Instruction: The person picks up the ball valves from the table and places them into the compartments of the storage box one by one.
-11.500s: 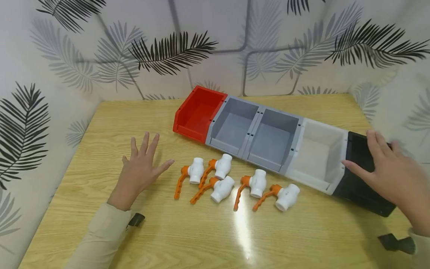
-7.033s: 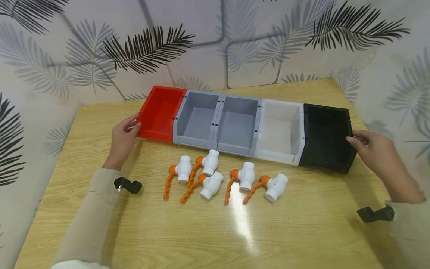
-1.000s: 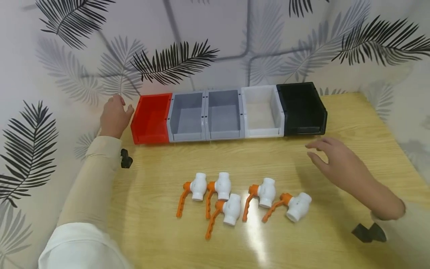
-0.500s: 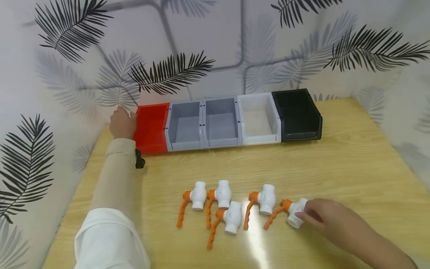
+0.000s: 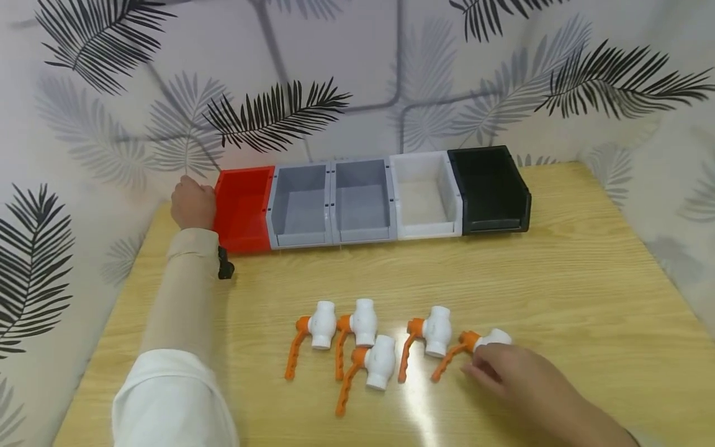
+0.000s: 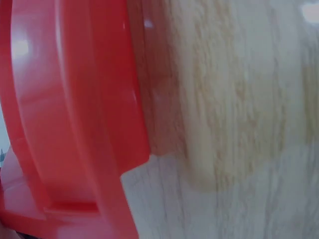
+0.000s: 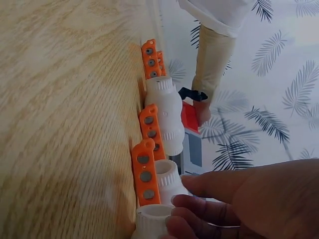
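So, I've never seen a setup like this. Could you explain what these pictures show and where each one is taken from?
No machine here: you're seeing a person's bare left hand and right hand. The wide picture comes from a camera worn on the head, looking forward and down. The close-up filled with red comes from the left wrist, the sideways-looking one from the right wrist.

On the wood-grained table lie five white plastic valves with orange handles. Behind them, side by side, stand an open-topped red plastic bin, two grey bins, a white bin and a black bin.

The left hand is at the outer side of the red bin, its fingers partly hidden. The right hand's fingers are at the rightmost valve; whether they grip it, I can't tell.
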The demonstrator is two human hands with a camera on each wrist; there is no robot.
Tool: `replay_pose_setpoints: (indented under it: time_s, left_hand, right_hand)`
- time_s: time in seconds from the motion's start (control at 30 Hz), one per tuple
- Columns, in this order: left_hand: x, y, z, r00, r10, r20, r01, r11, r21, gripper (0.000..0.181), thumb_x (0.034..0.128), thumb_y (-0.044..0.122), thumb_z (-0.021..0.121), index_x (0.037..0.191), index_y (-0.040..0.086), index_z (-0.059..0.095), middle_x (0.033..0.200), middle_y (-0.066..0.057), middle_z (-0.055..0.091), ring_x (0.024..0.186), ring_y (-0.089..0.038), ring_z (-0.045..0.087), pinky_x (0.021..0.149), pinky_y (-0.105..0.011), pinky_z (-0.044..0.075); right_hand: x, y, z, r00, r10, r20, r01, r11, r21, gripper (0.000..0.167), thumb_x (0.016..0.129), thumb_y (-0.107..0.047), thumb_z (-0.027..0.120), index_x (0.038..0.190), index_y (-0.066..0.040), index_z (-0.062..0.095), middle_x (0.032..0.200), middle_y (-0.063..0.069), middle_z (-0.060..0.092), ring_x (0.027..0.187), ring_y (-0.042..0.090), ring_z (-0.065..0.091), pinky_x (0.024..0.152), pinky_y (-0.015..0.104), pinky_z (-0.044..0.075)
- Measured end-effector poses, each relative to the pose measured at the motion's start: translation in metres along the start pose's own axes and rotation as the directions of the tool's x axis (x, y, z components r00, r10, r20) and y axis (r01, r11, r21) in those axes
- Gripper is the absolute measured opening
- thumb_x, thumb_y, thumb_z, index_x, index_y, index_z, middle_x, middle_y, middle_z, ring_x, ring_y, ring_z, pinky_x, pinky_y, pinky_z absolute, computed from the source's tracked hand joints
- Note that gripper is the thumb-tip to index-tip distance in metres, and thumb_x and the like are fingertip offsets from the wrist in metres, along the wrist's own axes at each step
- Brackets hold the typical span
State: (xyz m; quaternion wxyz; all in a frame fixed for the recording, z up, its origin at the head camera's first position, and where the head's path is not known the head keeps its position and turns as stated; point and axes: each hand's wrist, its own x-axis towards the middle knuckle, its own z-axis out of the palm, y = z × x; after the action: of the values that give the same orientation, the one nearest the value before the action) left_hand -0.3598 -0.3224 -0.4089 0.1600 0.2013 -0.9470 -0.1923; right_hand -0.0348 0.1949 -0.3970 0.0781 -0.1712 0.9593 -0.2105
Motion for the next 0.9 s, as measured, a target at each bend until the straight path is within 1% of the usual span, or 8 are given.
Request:
replay_pose_setpoints:
  time_s: [0.2, 0.27, 0.33, 0.43, 0.57, 0.67, 0.83, 0.9]
  left_hand:
    - [-0.012, 0.004, 0.003, 1.000, -0.019, -0.005, 0.019, 1.000, 0.002, 0.035, 0.0868, 0.014, 0.034, 0.107, -0.010, 0.050, 0.105, -0.031, 0.056, 0.098, -0.049, 0.051, 0.081, -0.058, 0.042]
    - [-0.014, 0.005, 0.003, 1.000, -0.021, -0.007, 0.021, 1.000, 0.004, 0.036, 0.0871, 0.014, 0.034, 0.107, -0.011, 0.050, 0.105, -0.031, 0.056, 0.098, -0.049, 0.051, 0.082, -0.059, 0.042]
    - [-0.015, 0.005, 0.004, 1.000, -0.015, -0.010, 0.015, 1.000, 0.008, 0.036, 0.0879, 0.014, 0.034, 0.107, -0.011, 0.050, 0.105, -0.031, 0.055, 0.098, -0.049, 0.051, 0.082, -0.058, 0.042]
    - [-0.012, 0.004, 0.005, 1.000, -0.014, -0.010, 0.014, 1.000, 0.008, 0.037, 0.0894, 0.015, 0.033, 0.108, -0.011, 0.050, 0.104, -0.031, 0.055, 0.097, -0.049, 0.052, 0.082, -0.058, 0.042]
    - [-0.009, 0.008, 0.000, 1.000, -0.025, 0.002, 0.025, 1.000, 0.013, 0.038, 0.0904, 0.016, 0.032, 0.109, -0.011, 0.050, 0.105, -0.031, 0.055, 0.098, -0.049, 0.051, 0.082, -0.058, 0.042]
    - [-0.010, 0.010, -0.003, 0.999, -0.033, 0.007, 0.033, 0.999, 0.015, 0.038, 0.0895, 0.015, 0.032, 0.109, -0.011, 0.050, 0.105, -0.032, 0.055, 0.097, -0.050, 0.051, 0.082, -0.058, 0.042]
    - [-0.009, 0.007, -0.003, 0.999, -0.044, 0.015, 0.044, 0.999, 0.016, 0.040, 0.0888, 0.016, 0.031, 0.112, -0.011, 0.049, 0.108, -0.032, 0.054, 0.098, -0.050, 0.051, 0.082, -0.059, 0.042]
    - [-0.008, 0.005, -0.003, 0.999, -0.048, 0.022, 0.047, 0.999, 0.019, 0.041, 0.0889, 0.016, 0.031, 0.114, -0.011, 0.048, 0.109, -0.032, 0.054, 0.099, -0.050, 0.050, 0.083, -0.059, 0.041]
  right_hand:
    - [-0.008, 0.000, 0.002, 0.995, 0.098, 0.005, -0.098, 0.995, 0.005, 0.019, 0.082, -0.026, 0.068, 0.072, -0.022, 0.053, 0.059, -0.013, 0.038, 0.053, 0.002, 0.035, 0.049, 0.021, 0.032]
    - [-0.009, -0.001, 0.003, 0.994, 0.113, 0.007, -0.113, 0.994, 0.004, 0.019, 0.082, -0.026, 0.068, 0.073, -0.021, 0.053, 0.060, -0.012, 0.039, 0.053, 0.003, 0.035, 0.050, 0.022, 0.032]
    - [-0.010, -0.001, 0.003, 0.992, 0.125, 0.018, -0.125, 0.992, 0.010, 0.018, 0.082, -0.026, 0.068, 0.073, -0.021, 0.053, 0.061, -0.012, 0.040, 0.054, 0.003, 0.036, 0.050, 0.022, 0.033]
    - [-0.011, -0.002, 0.004, 0.991, 0.130, 0.023, -0.130, 0.991, 0.010, 0.018, 0.083, -0.027, 0.068, 0.072, -0.022, 0.054, 0.061, -0.013, 0.042, 0.054, 0.003, 0.037, 0.051, 0.022, 0.034]
    - [-0.011, -0.003, 0.004, 0.993, 0.116, 0.003, -0.116, 0.993, 0.005, 0.018, 0.082, -0.027, 0.069, 0.072, -0.022, 0.055, 0.061, -0.014, 0.043, 0.055, 0.002, 0.038, 0.051, 0.022, 0.036]
    - [-0.010, -0.004, 0.005, 0.997, 0.076, -0.034, -0.076, 0.997, 0.001, 0.017, 0.081, -0.025, 0.069, 0.072, -0.022, 0.055, 0.062, -0.016, 0.044, 0.056, 0.001, 0.038, 0.052, 0.022, 0.037]
    - [-0.007, -0.009, 0.005, 0.996, 0.018, -0.090, -0.019, 1.000, -0.013, 0.014, 0.081, -0.024, 0.070, 0.075, -0.021, 0.057, 0.064, -0.016, 0.044, 0.056, 0.000, 0.039, 0.051, 0.021, 0.037]
    - [-0.004, -0.012, 0.006, 0.995, 0.005, -0.098, -0.008, 1.000, -0.030, 0.012, 0.081, -0.023, 0.069, 0.076, -0.020, 0.059, 0.064, -0.016, 0.045, 0.057, 0.000, 0.040, 0.051, 0.021, 0.038]
